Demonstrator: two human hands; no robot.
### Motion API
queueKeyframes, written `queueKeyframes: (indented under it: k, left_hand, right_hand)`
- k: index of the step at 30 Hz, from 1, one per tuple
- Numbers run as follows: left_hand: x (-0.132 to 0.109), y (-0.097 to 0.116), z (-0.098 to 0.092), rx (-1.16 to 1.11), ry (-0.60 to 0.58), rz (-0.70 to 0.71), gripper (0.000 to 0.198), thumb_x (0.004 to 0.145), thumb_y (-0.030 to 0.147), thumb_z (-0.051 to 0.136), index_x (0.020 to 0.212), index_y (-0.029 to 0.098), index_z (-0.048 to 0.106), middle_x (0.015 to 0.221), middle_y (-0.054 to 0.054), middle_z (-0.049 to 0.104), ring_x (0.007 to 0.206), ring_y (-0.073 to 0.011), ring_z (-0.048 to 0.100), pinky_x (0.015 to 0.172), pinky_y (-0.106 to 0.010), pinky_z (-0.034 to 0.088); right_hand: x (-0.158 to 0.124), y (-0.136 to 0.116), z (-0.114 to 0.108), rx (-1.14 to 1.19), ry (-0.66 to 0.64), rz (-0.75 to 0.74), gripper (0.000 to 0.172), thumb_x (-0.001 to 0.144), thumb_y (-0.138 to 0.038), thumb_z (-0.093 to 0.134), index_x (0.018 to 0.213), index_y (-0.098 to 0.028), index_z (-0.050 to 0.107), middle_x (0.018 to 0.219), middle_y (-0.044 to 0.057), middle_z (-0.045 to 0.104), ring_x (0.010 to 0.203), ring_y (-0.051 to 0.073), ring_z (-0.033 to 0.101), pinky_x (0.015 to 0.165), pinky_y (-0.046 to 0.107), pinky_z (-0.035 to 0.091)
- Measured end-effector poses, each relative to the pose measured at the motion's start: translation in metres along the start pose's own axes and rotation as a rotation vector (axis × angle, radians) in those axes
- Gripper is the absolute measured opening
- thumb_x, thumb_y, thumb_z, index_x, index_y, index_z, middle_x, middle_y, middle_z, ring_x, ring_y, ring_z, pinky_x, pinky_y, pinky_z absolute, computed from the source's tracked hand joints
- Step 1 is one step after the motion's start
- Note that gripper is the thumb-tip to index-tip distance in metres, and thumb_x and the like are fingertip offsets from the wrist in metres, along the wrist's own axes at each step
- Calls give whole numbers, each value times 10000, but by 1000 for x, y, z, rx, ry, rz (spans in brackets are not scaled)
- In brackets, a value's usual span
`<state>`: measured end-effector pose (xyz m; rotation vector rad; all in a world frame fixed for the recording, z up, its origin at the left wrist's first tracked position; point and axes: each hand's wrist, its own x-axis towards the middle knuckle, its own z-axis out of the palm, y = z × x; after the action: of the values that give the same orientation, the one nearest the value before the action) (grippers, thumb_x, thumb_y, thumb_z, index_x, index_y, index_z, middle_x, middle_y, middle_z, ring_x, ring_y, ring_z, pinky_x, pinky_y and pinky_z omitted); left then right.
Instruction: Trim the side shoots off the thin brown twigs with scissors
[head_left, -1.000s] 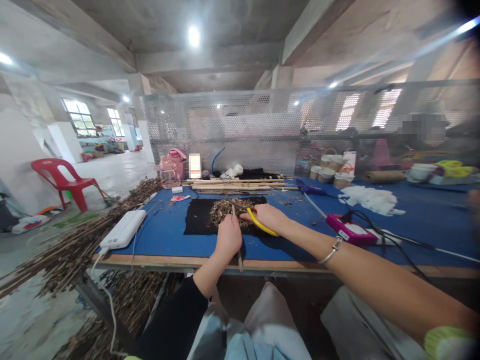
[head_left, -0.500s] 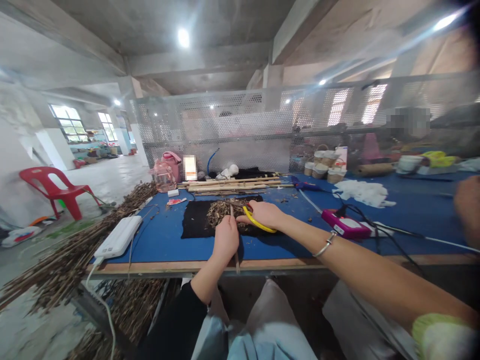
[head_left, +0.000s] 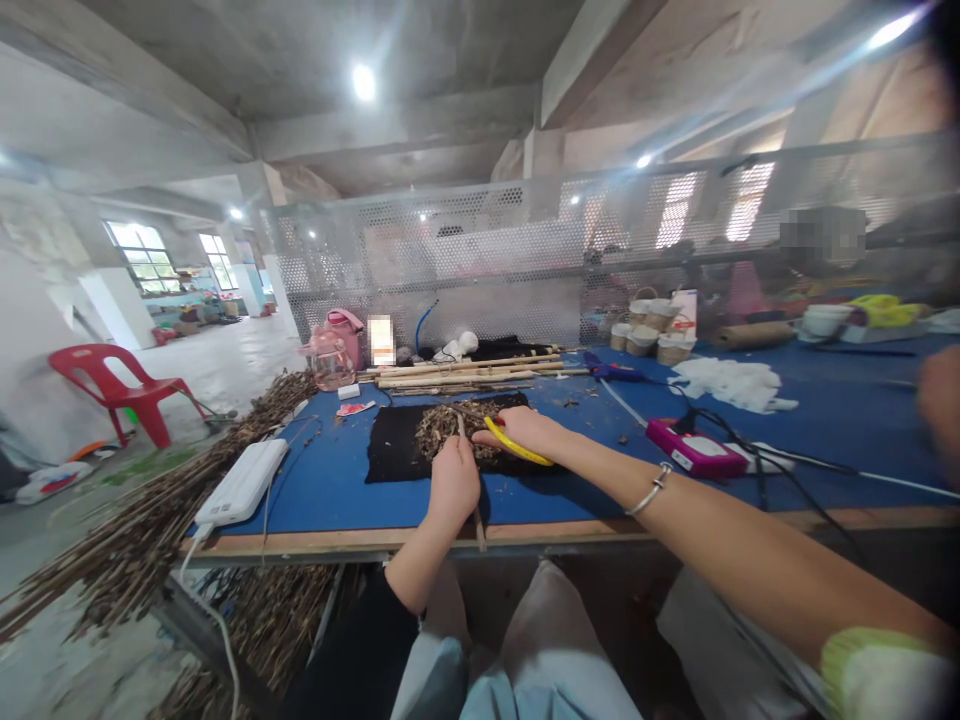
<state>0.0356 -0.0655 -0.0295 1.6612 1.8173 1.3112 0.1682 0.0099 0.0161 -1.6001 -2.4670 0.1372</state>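
My left hand (head_left: 454, 480) is closed around a thin brown stick (head_left: 480, 528), which runs from above the fist down past the table's front edge. My right hand (head_left: 529, 432) grips yellow-handled pruning shears (head_left: 517, 447). Their dark blades point left, close to the upper end of the stick; whether they touch it I cannot make out. Beneath both hands lies a heap of chopped brown stem pieces (head_left: 435, 436) on a black cloth (head_left: 386, 455).
Long pale sticks (head_left: 457, 378) lie behind the cloth. A white power bank (head_left: 244, 482) and bundled dry stems (head_left: 150, 520) are at left. To the right sit a magenta power strip (head_left: 694, 450), a glue gun (head_left: 611, 370), white fluff (head_left: 735, 385) and another person's hand (head_left: 941, 410).
The view has shifted slightly. Both hands stay over the heap with the stick and shears held; the shears' yellow handles look closer together now.
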Motion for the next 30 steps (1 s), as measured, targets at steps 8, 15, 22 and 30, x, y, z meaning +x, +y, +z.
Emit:
queueKeyframes:
  k: [8, 15, 22, 30]
  left_hand:
    - [-1, 1, -1, -53, 21, -1, 309, 869, 309, 251, 739, 178, 498, 623, -38, 555, 584, -140, 529, 582, -246, 377]
    - [0, -2, 1, -108, 27, -16, 301, 868, 327, 266, 751, 179, 501, 592, -19, 540, 559, -129, 519, 564, -234, 381]
    - [0, -2, 1, -220, -14, -56, 301, 858, 347, 274, 751, 171, 494, 527, 12, 489, 477, -106, 477, 493, -208, 359]
    - [0, 0, 0, -331, -37, -90, 275, 844, 351, 286, 755, 174, 477, 474, 40, 437, 400, -86, 429, 431, -190, 329]
  right_hand:
    - [16, 19, 1, 63, 215, 5, 566, 702, -718, 373, 780, -196, 577, 760, 81, 642, 736, 219, 607, 618, 250, 389]
    - [35, 43, 17, 273, 466, 27, 646, 788, -687, 139, 756, -169, 524, 764, 90, 622, 753, 199, 575, 642, 238, 385]
    - [22, 62, 25, 435, 529, 132, 674, 736, -742, 120, 692, -182, 491, 684, 75, 610, 658, 183, 569, 596, 245, 409]
    - [28, 68, 32, 547, 508, 198, 685, 713, -761, 136, 681, -180, 498, 625, 51, 608, 563, 156, 577, 567, 244, 434]
